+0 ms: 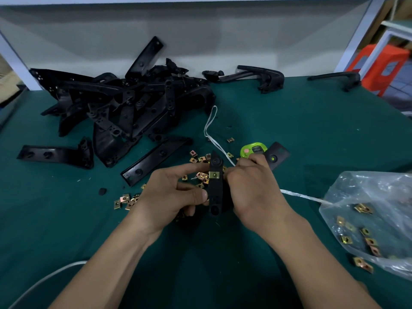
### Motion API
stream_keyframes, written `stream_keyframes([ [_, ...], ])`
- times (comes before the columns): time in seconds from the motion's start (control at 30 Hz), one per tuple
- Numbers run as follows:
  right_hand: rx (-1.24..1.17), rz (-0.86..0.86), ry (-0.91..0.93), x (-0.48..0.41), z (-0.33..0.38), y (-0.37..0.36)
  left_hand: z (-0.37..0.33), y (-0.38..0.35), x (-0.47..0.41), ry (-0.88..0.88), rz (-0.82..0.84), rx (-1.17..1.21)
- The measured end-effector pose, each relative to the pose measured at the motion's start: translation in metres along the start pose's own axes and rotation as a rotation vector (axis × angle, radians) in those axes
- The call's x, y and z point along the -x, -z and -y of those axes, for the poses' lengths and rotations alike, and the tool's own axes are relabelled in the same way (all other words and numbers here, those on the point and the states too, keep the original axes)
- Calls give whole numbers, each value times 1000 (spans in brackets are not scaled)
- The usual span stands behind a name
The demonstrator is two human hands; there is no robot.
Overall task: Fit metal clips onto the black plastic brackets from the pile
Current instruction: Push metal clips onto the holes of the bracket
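A black plastic bracket (215, 197) stands upright between my hands above the green table. A gold metal clip (215, 174) sits across its middle. My left hand (171, 195) holds the bracket's lower part, thumb pressed on its left edge. My right hand (252, 186) grips the bracket's right side at the clip, fingers curled. Loose gold clips (124, 200) lie scattered on the cloth under and around my hands. The pile of black brackets (124, 103) lies at the far left.
A clear plastic bag (370, 219) with several clips lies at the right. A green counter device (253, 150) with a white cord (210, 123) sits behind my right hand. More brackets (263, 76) lie along the back wall. A white cable (44, 279) crosses the near left.
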State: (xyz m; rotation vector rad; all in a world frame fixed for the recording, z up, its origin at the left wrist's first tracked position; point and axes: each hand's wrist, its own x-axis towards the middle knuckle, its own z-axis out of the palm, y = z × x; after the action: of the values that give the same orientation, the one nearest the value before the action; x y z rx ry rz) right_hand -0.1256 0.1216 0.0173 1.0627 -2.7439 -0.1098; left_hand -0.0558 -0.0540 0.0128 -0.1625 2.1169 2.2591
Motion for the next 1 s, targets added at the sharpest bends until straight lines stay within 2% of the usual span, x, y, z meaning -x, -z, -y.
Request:
stream_keyframes([
  [0.4, -1, -38, 3, 0, 0, -4, -1, -2, 1, -5, 31, -26],
  [0.53, 17, 9, 30, 0, 3, -2, -2, -2, 3, -2, 40, -41],
  [0.8, 10, 31, 2, 0, 2, -2, 1, -23, 8, -58, -72, 28],
  [0.9, -6, 55, -28, 0, 1, -5, 4, -27, 7, -32, -132, 22],
  [1.0, -60, 52, -111, -1, -2, -6, 2, -29, 5, 11, -140, 127],
])
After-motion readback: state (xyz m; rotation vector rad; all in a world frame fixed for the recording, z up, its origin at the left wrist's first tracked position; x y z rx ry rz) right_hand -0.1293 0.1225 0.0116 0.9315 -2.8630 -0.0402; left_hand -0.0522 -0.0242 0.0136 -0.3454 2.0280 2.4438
